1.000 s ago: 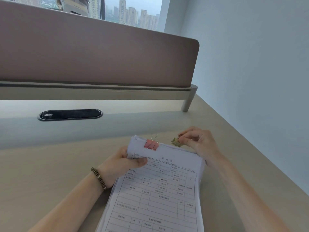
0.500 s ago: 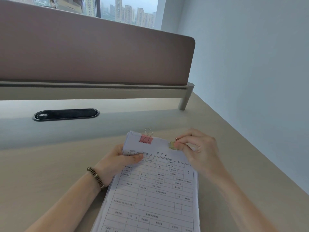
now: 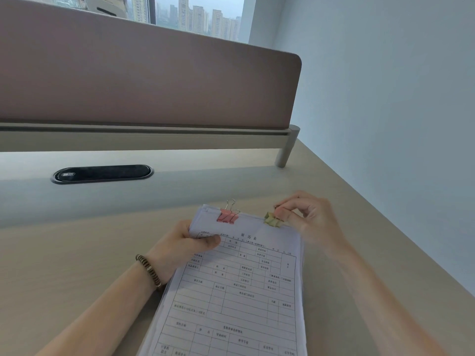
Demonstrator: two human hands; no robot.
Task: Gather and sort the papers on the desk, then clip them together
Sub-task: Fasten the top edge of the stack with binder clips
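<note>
The paper stack [image 3: 239, 291] lies on the worktop [image 3: 77, 253], a pink clip [image 3: 226, 216] on its top edge. The left hand [image 3: 185, 249] grips its upper left corner; the right hand [image 3: 308, 219] pinches a green clip [image 3: 272, 220] at the same edge.

On the top sheet of the paper stack [image 3: 239, 291] I can make out a heading that looks like 履历表 above a printed form grid; the cell labels are Chinese characters too small and blurred for me to read.

Two clips [image 3: 227, 217] on stack [image 3: 239, 291], desk [image 3: 77, 253] beneath
</note>
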